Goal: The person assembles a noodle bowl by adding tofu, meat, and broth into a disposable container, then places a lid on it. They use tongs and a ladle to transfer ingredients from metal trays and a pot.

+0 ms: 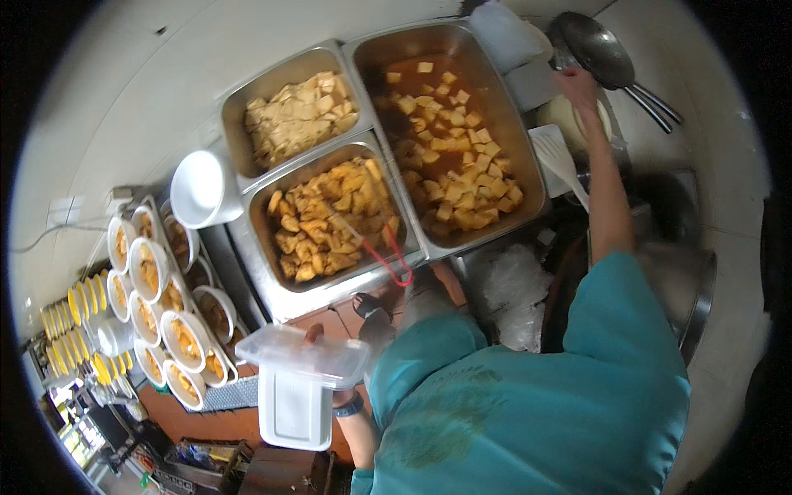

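Note:
My left hand (344, 398), partly hidden, grips a stack of takeaway containers: a clear plastic container (305, 355) above a white rectangular one (295, 408). At the upper right, my right hand (579, 87) reaches out with fingers drawn together beside clear plastic and a dark frying pan (592, 49); what they hold is unclear. Between my arms stand three steel trays. The largest tray (528, 177) has pale cubes in reddish broth. Browned chunks fill the near tray (262, 247), where red-handled tongs (394, 264) rest. Pale pieces in sauce fill the far-left tray (235, 124).
A white tub (202, 190) stands left of the trays. Farther left, several white bowls (183, 340) of food are crowded together, with yellow-rimmed stacks (82, 301) beyond. A white slotted spatula (559, 161) lies right of the large tray. Crumpled plastic bags (516, 289) lie below it.

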Available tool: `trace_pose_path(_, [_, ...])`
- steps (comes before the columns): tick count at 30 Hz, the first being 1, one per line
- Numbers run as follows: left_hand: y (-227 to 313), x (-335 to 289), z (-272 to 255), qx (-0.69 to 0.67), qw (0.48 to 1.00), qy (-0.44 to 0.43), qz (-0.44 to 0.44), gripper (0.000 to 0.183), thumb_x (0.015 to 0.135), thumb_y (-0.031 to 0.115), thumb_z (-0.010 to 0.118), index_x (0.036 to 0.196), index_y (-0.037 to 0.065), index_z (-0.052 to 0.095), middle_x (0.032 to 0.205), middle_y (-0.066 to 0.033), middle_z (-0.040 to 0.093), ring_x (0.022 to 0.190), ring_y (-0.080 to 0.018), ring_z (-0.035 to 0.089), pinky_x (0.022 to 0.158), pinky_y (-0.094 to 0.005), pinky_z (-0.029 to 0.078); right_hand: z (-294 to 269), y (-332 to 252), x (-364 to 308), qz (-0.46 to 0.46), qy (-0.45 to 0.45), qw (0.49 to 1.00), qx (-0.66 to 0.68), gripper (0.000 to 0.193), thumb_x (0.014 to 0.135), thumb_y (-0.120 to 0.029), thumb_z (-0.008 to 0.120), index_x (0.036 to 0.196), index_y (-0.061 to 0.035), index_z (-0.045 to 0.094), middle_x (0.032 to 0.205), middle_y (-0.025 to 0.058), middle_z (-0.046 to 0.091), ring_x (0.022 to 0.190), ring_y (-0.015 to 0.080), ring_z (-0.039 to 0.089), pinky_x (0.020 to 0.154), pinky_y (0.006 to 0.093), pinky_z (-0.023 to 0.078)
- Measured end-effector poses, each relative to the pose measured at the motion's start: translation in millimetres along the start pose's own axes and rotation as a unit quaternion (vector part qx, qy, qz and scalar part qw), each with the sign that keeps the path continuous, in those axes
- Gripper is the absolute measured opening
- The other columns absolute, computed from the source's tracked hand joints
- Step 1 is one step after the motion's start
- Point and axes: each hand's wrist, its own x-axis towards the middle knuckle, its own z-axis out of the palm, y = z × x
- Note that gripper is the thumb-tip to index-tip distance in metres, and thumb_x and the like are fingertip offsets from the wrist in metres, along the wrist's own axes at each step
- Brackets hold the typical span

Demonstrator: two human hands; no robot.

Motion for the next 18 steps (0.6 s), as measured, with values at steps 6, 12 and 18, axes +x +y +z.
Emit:
trace_pose_path(6, [22,-15,13,-0.462,0.872,-0.033,-0.158,0.034,0.095,0.038,0.059,0.111,0.01,0.047,0.071,-0.0026,0.054,0.053,-0.014,0.057,0.05,-0.0271,0.047,-73,-76,-92,-0.157,0.09,0.983,0.036,0.027,0.088,-0.03,0.069,0.1,-0.0051,0.068,0.089,0.0023,0.065,0.08,0.0124,0.059,0.073,0.0289,0.048])
trace_pose_path(12, [85,-61,-16,-0.378,0.91,-0.119,-0.122,0.034,0.095,0.041,0.061,0.104,0.011,0.047,0.088,-0.0106,0.063,0.081,-0.0214,0.063,0.068,-0.0357,0.054,-63,-290,-324,-0.555,-0.071,0.777,0.288,0.011,0.083,0.0,0.051,0.093,-0.0044,0.051,0.081,0.0008,0.042,0.07,0.01,0.043,0.062,0.0267,0.041])
trace_pose_path(18, [167,-190,-108,-0.245,0.963,0.011,0.113,0.049,0.096,0.041,0.057,0.13,0.007,0.045,0.114,-0.0148,0.059,0.097,-0.026,0.063,0.079,-0.0398,0.056,-21,-468,-622,-0.718,-0.341,0.459,0.397,0.02,0.049,0.0,0.058,0.066,-0.0072,0.05,0.065,0.0057,0.047,0.064,0.0281,0.054,0.069,0.039,0.051])
